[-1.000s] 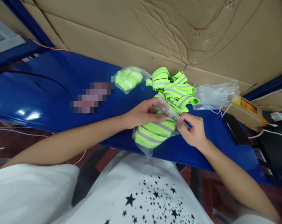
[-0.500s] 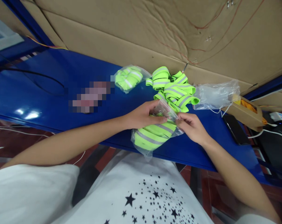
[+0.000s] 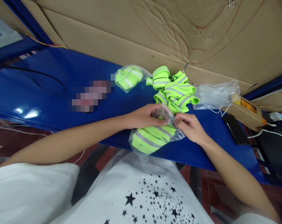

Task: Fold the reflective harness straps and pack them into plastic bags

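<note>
A clear plastic bag (image 3: 144, 157) with neon-green, grey-striped bands (image 3: 150, 140) inside hangs over the front edge of the blue table (image 3: 47, 71). My left hand (image 3: 144, 116) grips the bag near its top, the thumb lying across the plastic. At the bag's right upper edge, my right hand (image 3: 189, 126) pinches the plastic between thumb and fingers. Loose rolled green bands (image 3: 178, 91) lie in a pile just beyond my hands. Another clear bag holding green bands (image 3: 129, 77) rests behind and to the left.
An empty-looking clear plastic bag (image 3: 215, 95) lies right of the pile. Farther right are a cardboard box (image 3: 246, 113), a black phone (image 3: 236, 130) and white cables. A pixelated object (image 3: 91, 96) is on the left. Brown cardboard (image 3: 108, 37) stands along the back.
The held bag has shifted slightly left, and its top edge has moved a little down. Both hands keep their hold on it.
</note>
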`<state>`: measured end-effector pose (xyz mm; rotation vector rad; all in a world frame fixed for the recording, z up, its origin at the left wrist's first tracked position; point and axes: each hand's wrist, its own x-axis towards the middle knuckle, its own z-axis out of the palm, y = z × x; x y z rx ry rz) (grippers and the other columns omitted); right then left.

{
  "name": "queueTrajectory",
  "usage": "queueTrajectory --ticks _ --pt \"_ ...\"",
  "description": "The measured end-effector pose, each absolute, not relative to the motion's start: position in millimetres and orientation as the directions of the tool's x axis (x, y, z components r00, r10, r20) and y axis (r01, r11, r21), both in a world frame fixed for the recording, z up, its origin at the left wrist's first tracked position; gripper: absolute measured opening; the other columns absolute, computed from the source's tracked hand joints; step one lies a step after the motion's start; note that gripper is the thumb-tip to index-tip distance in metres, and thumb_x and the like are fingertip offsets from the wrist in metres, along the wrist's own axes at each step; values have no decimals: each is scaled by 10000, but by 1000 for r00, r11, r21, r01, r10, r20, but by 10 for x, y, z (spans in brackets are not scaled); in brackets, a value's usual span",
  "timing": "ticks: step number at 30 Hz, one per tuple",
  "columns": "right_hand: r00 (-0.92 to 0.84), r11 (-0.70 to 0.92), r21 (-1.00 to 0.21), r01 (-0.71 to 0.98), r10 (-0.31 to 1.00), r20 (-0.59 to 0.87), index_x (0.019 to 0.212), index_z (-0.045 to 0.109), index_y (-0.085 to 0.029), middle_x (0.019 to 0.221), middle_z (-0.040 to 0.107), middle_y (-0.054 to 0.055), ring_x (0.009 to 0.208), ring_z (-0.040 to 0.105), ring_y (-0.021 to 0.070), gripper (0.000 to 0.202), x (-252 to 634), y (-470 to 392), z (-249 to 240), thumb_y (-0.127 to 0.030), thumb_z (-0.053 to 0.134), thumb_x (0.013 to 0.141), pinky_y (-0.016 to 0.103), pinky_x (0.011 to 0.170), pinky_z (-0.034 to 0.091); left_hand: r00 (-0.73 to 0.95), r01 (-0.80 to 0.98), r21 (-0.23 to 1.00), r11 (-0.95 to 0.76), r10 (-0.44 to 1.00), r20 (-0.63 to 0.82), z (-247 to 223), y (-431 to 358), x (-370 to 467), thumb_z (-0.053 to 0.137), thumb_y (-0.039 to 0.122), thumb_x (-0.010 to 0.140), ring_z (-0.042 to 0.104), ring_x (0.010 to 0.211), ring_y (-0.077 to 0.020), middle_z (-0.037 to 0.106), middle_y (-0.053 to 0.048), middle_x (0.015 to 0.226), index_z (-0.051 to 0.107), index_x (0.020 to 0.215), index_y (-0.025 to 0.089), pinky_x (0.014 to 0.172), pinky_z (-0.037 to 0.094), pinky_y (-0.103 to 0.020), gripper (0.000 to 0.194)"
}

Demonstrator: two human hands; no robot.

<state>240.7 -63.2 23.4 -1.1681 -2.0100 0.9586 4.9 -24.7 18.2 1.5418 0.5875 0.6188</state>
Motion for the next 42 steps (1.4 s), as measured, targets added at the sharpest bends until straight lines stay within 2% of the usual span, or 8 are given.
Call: queueTrajectory --ticks 7,13,18,22,28,31,35,42 --pt "-450 477 -707 522 858 247 650 459 -195 569 410 -69 529 364 65 265 2396 -649 213 -182 574 888 220 516 287 703 -4 996 -94 708 70 144 -241 66 805 310 800 672 847 -161 734 -31 957 668 1125 152 750 519 -274 386" --pt "-467 559 -619 551 822 326 631 454 -189 560 398 -73 520 342 55 271 2394 -660 210 -134 578 866 210 511 283 707 -12 993 -118 701 91 129 -226 58 795 342 810 660 770 -153 720 -26 905 676 1109 147 679 499 -259 376" --pt "-521 597 -612 519 789 327 659 424 -196 577 382 -77 524 326 57 292 2420 -661 200 -145 566 909 212 509 275 714 2 993 -114 695 78 129 -225 54 789 352 816 678 823 -168 729 -34 958 671 1125 150 736 522 -285 387" --pt "-551 606 -616 504 774 311 676 414 -201 588 370 -76 529 329 62 302 2428 -652 190 -176 547 946 215 512 279 721 19 994 -111 690 63 123 -219 45 790 363 816 689 864 -186 736 -47 992 669 1149 145 766 530 -302 416" --pt "-480 555 -600 576 824 301 705 482 -199 602 457 -70 537 398 67 223 2387 -668 187 -171 598 894 214 545 335 760 66 990 -128 649 34 131 -217 42 764 385 850 698 956 -203 756 -56 1067 680 1174 154 847 529 -321 407" --pt "-505 574 -589 569 809 301 696 455 -202 593 432 -73 533 370 67 246 2388 -680 192 -173 579 907 220 539 313 774 70 990 -122 633 24 140 -223 50 751 368 860 694 996 -203 759 -63 1100 676 1177 147 904 519 -334 394" --pt "-530 585 -575 572 798 286 697 434 -206 596 422 -70 537 358 74 263 2403 -683 191 -197 551 933 233 542 296 769 62 990 -127 638 33 141 -229 58 763 406 851 695 938 -194 763 -52 1043 691 1143 148 855 523 -318 397" --pt "-488 570 -518 637 819 301 692 482 -210 589 461 -58 527 404 86 208 2374 -700 217 -205 585 873 244 555 318 646 5 988 -152 755 113 105 -211 78 700 447 904 707 867 -184 787 -65 971 765 995 135 783 531 -291 331"
